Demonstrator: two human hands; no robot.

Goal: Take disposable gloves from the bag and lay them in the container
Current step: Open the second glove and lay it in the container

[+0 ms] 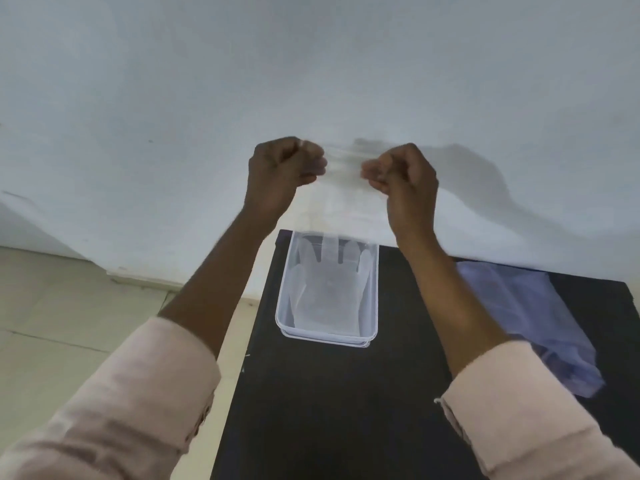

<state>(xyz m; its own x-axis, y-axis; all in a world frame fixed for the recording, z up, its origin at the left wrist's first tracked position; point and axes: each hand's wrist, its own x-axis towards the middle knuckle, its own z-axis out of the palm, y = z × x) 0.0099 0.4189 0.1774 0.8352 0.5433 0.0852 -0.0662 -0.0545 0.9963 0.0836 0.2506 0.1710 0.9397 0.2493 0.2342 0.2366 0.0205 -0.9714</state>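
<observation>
Against a plain pale wall stands a black table (346, 410). Both hands, left hand (282, 171) and right hand (403, 174), pinch the cuff of a clear glove (341, 199), which hangs below the grip over the container (327, 336). One glove already seems to lie inside; the bag (526, 323) rests right of the grip, likely holding more.

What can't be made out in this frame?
- Head view: held glove, transparent and motion-blurred; cuff edge lost against the white wall.
- Grip of left hand and right hand: curled fingers hide it.
- Bag: contents unclear through tinted film.
- Container: glove count unreadable.
</observation>
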